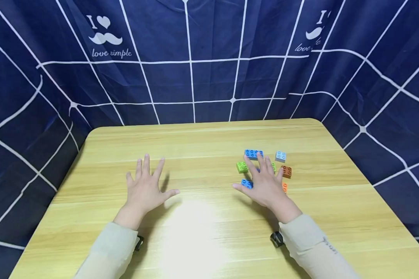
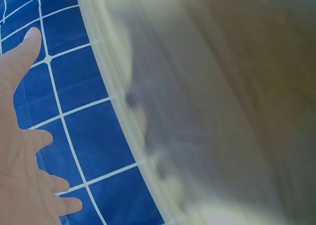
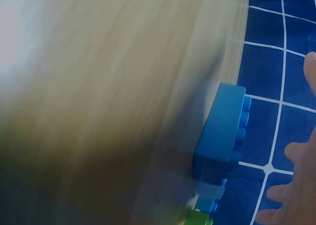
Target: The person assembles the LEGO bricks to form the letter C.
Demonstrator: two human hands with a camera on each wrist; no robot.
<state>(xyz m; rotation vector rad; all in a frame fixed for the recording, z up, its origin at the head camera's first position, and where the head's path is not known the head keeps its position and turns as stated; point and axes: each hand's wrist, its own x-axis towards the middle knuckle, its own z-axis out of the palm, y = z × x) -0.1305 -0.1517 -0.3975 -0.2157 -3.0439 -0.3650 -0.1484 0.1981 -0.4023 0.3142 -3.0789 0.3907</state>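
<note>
My left hand (image 1: 146,192) hovers over the left half of the table with its fingers spread and nothing held. My right hand (image 1: 267,186) is spread the same way over a loose group of toy building bricks and hides part of it. Around its fingers show a long blue brick (image 1: 251,154), a light blue brick (image 1: 280,156), a lime green brick (image 1: 242,167) and a brown brick (image 1: 286,171). Beside the thumb is another blue brick (image 1: 246,183); an orange brick (image 1: 284,187) peeks out by the wrist. The right wrist view shows a blue brick (image 3: 219,131) close up.
The wooden table (image 1: 195,155) has rounded far corners and a bright glare near its front. Dark blue curtains (image 1: 209,81) with white grid lines surround it at the back and sides. A black wrist device (image 1: 277,239) sits under the right cuff.
</note>
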